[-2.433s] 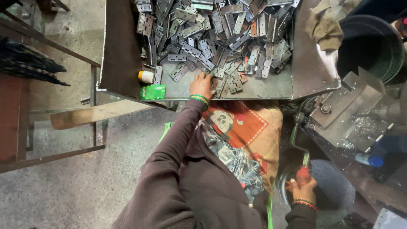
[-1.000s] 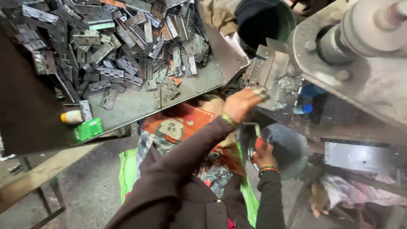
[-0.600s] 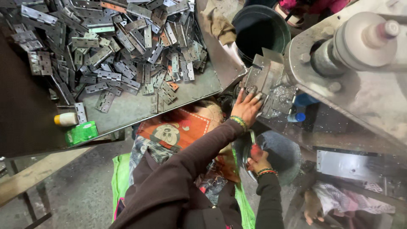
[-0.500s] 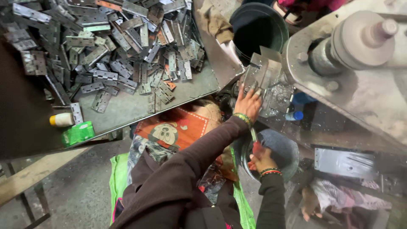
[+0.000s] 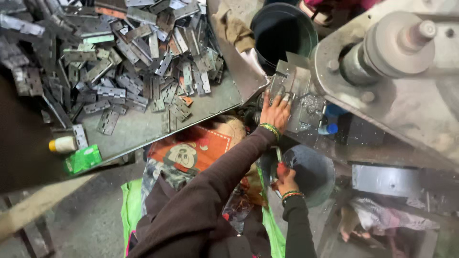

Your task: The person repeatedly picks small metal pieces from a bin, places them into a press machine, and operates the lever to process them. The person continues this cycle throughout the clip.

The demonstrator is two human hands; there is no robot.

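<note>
My left hand reaches forward onto the small metal fixture plate of a grey machine, its fingers pressing a metal hinge piece flat against it. My right hand is lower, near my lap, closed around a red-handled lever whose thin rod runs upward. A metal tray to the left holds a big heap of grey hinges. Both arms wear dark sleeves and beaded wristbands.
A black bucket stands behind the fixture, and a grey basin sits beside my right hand. The machine's large spindle looms at the right. A white bottle and a green packet lie at the tray's near corner.
My left hand left the hinge heap, swung right with a piece and now rests on the machine's fixture plate. My right hand stayed on the red handle.
</note>
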